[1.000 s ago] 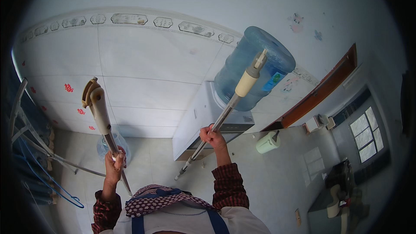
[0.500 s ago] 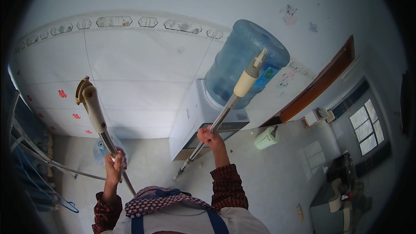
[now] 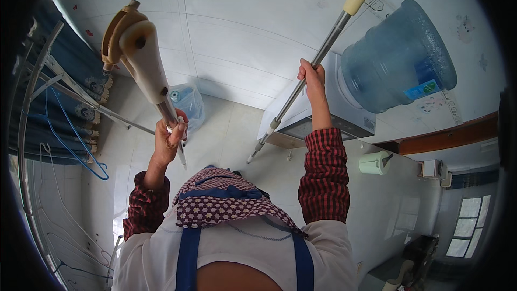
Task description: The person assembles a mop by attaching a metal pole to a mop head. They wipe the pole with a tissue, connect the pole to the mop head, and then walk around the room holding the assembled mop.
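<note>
Both hands are closed: in the left hand (image 3: 171, 133) a pole with a thick white-and-cream head (image 3: 145, 59) is gripped, its forked top lifted high; in the right hand (image 3: 312, 80) a slim metal pole (image 3: 333, 33) is clasped midway, tilted up to the right. Both lower ends are pointed at the floor (image 3: 226, 121). Beside the right forearm, a white dispenser (image 3: 344, 112) is topped by a big blue bottle (image 3: 396, 59); at far left, a blue hanger (image 3: 69, 143) is seen near a metal rack (image 3: 36, 67).
</note>
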Demonstrator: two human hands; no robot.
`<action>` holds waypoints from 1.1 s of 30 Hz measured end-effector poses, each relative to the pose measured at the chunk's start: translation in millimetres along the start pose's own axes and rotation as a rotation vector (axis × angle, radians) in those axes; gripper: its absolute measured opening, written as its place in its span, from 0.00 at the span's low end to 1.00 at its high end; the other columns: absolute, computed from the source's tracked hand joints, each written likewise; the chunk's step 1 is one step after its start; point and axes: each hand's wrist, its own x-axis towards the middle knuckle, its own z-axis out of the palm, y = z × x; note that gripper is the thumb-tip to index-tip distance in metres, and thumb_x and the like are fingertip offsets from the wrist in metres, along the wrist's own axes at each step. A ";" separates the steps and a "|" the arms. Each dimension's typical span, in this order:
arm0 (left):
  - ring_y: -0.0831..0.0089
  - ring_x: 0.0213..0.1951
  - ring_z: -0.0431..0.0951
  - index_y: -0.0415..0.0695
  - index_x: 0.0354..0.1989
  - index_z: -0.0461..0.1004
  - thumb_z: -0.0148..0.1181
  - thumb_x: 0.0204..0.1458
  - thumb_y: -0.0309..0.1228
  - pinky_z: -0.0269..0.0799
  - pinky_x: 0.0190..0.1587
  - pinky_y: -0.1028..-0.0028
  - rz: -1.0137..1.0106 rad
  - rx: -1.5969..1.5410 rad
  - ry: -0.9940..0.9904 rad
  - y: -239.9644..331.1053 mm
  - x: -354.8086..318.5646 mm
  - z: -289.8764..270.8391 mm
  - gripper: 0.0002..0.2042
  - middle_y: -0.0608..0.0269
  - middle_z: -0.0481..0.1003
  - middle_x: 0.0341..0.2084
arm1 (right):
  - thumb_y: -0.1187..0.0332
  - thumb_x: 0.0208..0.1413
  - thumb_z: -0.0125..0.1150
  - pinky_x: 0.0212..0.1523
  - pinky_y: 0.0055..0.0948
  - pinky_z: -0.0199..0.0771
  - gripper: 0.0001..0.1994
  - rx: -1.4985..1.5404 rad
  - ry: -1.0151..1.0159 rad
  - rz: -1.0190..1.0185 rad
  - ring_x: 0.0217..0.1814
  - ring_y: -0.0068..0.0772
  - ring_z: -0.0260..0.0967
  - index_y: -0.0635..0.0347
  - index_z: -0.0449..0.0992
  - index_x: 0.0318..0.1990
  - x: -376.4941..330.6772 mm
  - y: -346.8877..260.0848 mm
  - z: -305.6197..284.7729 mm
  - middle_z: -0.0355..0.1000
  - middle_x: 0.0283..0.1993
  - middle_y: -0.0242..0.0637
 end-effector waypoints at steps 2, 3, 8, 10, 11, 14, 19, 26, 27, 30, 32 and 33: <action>0.83 0.24 0.65 0.41 0.35 0.67 0.57 0.53 0.40 0.64 0.27 0.80 0.009 0.064 0.076 6.9 -19.2 -8.8 0.14 0.69 0.66 0.23 | 0.68 0.50 0.59 0.21 0.23 0.58 0.14 0.027 -0.006 0.047 0.16 0.20 0.56 0.56 0.64 0.17 12.2 1.8 16.5 0.60 0.16 0.28; 0.83 0.24 0.65 0.41 0.35 0.67 0.57 0.53 0.40 0.64 0.27 0.80 0.018 0.087 0.090 6.1 -21.9 -9.3 0.14 0.69 0.66 0.23 | 0.68 0.50 0.59 0.21 0.23 0.58 0.14 0.020 -0.009 0.048 0.16 0.20 0.55 0.55 0.63 0.17 17.7 3.7 14.4 0.60 0.16 0.28; 0.83 0.25 0.66 0.41 0.34 0.67 0.57 0.53 0.41 0.64 0.27 0.80 -0.011 0.082 0.201 0.6 -38.3 -5.9 0.15 0.68 0.66 0.25 | 0.68 0.50 0.59 0.21 0.23 0.58 0.15 0.043 -0.010 0.074 0.16 0.21 0.56 0.55 0.63 0.15 44.8 14.6 0.5 0.60 0.15 0.28; 0.83 0.25 0.66 0.41 0.34 0.67 0.56 0.53 0.41 0.65 0.28 0.80 -0.037 0.077 0.226 -2.0 -43.7 -4.5 0.15 0.68 0.66 0.25 | 0.68 0.47 0.58 0.22 0.22 0.59 0.15 -0.040 -0.028 0.043 0.18 0.22 0.60 0.56 0.63 0.13 52.7 18.7 -8.3 0.62 0.15 0.30; 0.83 0.24 0.66 0.41 0.34 0.66 0.56 0.54 0.41 0.65 0.27 0.80 -0.037 0.076 0.239 -2.8 -48.1 -3.6 0.15 0.68 0.66 0.25 | 0.69 0.46 0.58 0.23 0.22 0.59 0.12 -0.101 -0.018 0.040 0.18 0.23 0.61 0.57 0.64 0.15 56.3 18.8 -11.1 0.64 0.16 0.31; 0.83 0.24 0.66 0.41 0.34 0.66 0.55 0.54 0.41 0.65 0.26 0.80 -0.045 0.079 0.273 -5.3 -60.8 -1.7 0.14 0.68 0.66 0.24 | 0.72 0.43 0.59 0.26 0.22 0.62 0.08 -0.163 0.062 0.013 0.20 0.25 0.63 0.61 0.65 0.23 59.3 26.7 -14.0 0.69 0.21 0.35; 0.82 0.22 0.67 0.41 0.33 0.66 0.53 0.54 0.43 0.64 0.24 0.80 -0.046 0.089 0.330 -9.8 -73.0 3.3 0.15 0.68 0.66 0.21 | 0.72 0.42 0.63 0.26 0.21 0.57 0.13 -0.291 0.120 -0.044 0.28 0.19 0.64 0.61 0.62 0.30 71.7 43.3 -36.0 0.76 0.28 0.42; 0.81 0.20 0.67 0.41 0.31 0.66 0.50 0.55 0.45 0.62 0.23 0.81 -0.009 0.093 0.358 -14.1 -90.3 1.3 0.17 0.67 0.67 0.18 | 0.72 0.42 0.63 0.31 0.21 0.61 0.14 -0.291 0.094 0.005 0.29 0.20 0.64 0.64 0.62 0.31 71.8 48.4 -39.8 0.74 0.29 0.40; 0.81 0.20 0.67 0.41 0.31 0.66 0.50 0.55 0.46 0.62 0.22 0.81 -0.011 0.100 0.362 -13.5 -91.8 1.7 0.17 0.67 0.67 0.18 | 0.71 0.42 0.63 0.31 0.21 0.61 0.15 -0.277 0.094 0.015 0.28 0.20 0.64 0.64 0.61 0.31 70.7 49.1 -38.4 0.74 0.28 0.40; 0.81 0.20 0.67 0.41 0.31 0.66 0.49 0.55 0.46 0.62 0.22 0.81 -0.020 0.157 0.374 -10.2 -94.5 3.9 0.18 0.67 0.67 0.18 | 0.70 0.43 0.64 0.29 0.21 0.60 0.15 -0.242 0.081 0.031 0.27 0.20 0.63 0.63 0.61 0.32 64.2 49.9 -35.0 0.74 0.27 0.39; 0.82 0.20 0.67 0.41 0.31 0.66 0.48 0.55 0.47 0.62 0.22 0.81 -0.013 0.168 0.378 -8.6 -96.5 4.5 0.18 0.67 0.68 0.18 | 0.69 0.45 0.63 0.32 0.23 0.62 0.15 -0.253 0.070 0.056 0.30 0.22 0.65 0.62 0.61 0.33 60.6 51.2 -32.4 0.74 0.28 0.39; 0.82 0.20 0.67 0.41 0.31 0.66 0.49 0.55 0.47 0.61 0.22 0.81 -0.020 0.173 0.386 -7.6 -96.2 6.2 0.18 0.67 0.67 0.18 | 0.69 0.46 0.63 0.35 0.25 0.64 0.15 -0.281 0.075 0.077 0.33 0.24 0.68 0.61 0.61 0.34 60.5 52.3 -35.3 0.74 0.30 0.39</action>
